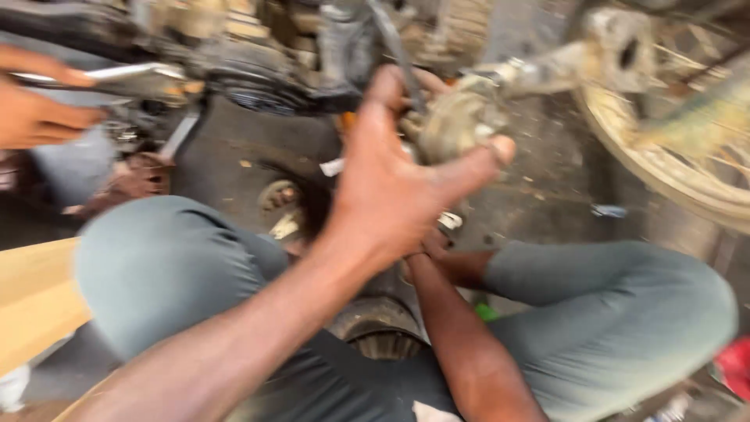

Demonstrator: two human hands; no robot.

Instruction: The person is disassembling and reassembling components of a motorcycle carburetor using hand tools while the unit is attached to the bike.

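Fingers (476, 168) of the left hand (391, 187) are spread wide and curled over a round, grimy metal part (457, 121) at the upper middle of the view, with the thumb raised above it; the part is gripped loosely rather than clenched, though blur softens the detail. The right hand (430, 246) is mostly hidden beneath the left wrist, so whether it is open or closed cannot be told, nor what it may hold.

The metal part is seen against the dark engine block (273, 86) of a motorcycle, just beside a spoked wheel (672, 164) at the right. It is judged to be heavy, stiff and probably greasy, so a slippery surface is to be expected; a hold around its rim, as now taken, is thought the surest.

At the left edge, another person's hand (31, 109) is seen with a bright metal tool (101, 74).

No readable labels or signs are shown. A small white scrap (332, 166) lies on the dark floor (531, 195) near the part, a pale wooden board (35, 297) sits at the lower left, and a red object (734, 363) shows at the lower right corner.
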